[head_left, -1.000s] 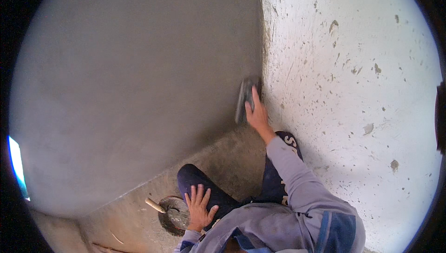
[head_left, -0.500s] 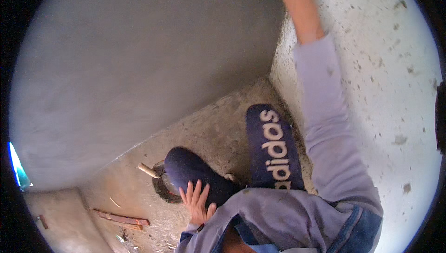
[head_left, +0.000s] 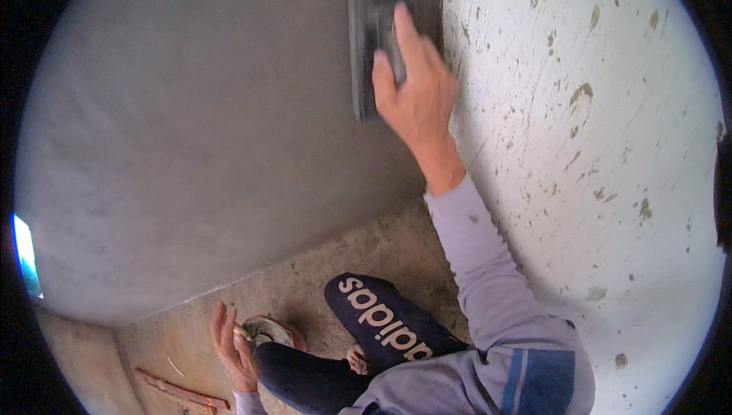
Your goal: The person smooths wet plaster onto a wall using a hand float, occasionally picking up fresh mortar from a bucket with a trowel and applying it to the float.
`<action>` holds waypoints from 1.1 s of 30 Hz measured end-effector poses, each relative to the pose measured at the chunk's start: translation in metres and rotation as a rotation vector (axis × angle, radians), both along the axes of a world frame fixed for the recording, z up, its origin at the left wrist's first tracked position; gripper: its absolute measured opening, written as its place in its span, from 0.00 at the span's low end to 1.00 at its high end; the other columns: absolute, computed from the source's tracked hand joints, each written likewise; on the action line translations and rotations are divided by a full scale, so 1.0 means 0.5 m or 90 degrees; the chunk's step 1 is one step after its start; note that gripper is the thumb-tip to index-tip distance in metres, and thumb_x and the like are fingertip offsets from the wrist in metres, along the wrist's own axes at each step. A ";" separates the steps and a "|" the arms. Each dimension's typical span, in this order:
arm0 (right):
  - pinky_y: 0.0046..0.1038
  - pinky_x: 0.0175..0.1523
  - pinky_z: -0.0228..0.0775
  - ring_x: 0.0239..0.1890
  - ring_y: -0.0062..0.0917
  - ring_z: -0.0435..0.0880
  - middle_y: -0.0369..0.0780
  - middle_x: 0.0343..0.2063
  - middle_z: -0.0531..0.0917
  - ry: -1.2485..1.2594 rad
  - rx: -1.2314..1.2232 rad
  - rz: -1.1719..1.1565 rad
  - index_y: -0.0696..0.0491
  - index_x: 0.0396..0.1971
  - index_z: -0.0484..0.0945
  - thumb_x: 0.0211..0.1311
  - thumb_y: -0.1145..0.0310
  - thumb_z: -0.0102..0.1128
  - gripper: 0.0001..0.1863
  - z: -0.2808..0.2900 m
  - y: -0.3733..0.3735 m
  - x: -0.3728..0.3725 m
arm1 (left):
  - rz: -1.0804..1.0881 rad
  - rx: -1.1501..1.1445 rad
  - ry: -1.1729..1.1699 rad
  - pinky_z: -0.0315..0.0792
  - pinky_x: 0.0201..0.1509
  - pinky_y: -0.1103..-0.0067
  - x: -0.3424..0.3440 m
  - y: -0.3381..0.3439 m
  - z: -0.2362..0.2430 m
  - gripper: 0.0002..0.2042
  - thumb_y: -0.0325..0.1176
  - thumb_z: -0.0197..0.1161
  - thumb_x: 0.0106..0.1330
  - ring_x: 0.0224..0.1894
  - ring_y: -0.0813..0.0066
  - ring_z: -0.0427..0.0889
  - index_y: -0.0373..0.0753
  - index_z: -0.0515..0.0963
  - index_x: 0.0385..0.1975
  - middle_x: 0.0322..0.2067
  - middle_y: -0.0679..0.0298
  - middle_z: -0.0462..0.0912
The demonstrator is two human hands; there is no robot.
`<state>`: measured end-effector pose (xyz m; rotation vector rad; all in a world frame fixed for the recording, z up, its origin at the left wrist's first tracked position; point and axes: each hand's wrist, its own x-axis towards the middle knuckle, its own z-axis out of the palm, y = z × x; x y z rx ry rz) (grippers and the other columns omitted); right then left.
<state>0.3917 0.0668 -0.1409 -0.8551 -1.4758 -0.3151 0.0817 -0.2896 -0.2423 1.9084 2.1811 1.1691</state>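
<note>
My right hand (head_left: 418, 83) is wrapped round the handle of a dark rectangular plastering float (head_left: 363, 49). The float lies against the smooth grey wall (head_left: 191, 110), close to the corner with the white wall; both hand and float are a little blurred. Low on the left, my left hand (head_left: 232, 350) is raised with its fingers stretched out and nothing seen in it. Beside it, a round bucket (head_left: 293, 336) stands on the floor behind my knee. A light wooden handle (head_left: 242, 331) sticks out of the bucket, near the left fingers; whether they touch cannot be told.
The white wall (head_left: 564, 156), spotted with mortar splashes, rises close along my right arm. My legs in dark trousers (head_left: 381, 316) are bent above the concrete floor (head_left: 305, 282). Reddish-brown strips (head_left: 183, 390) lie at the lower left. A bright opening (head_left: 27, 255) shows at the far left.
My right hand has come down from the top edge, bringing the float into full view. The left hand has left my knee and moved left beside the bucket. The view has shifted.
</note>
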 end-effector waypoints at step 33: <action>0.40 0.51 0.74 0.42 0.51 0.83 0.59 0.41 0.82 0.089 -0.048 0.050 0.65 0.61 0.67 0.57 0.68 0.54 0.31 0.088 0.023 0.001 | -0.466 -0.796 0.193 0.69 0.61 0.60 0.049 0.193 -0.218 0.23 0.51 0.51 0.70 0.57 0.49 0.76 0.41 0.74 0.57 0.54 0.49 0.78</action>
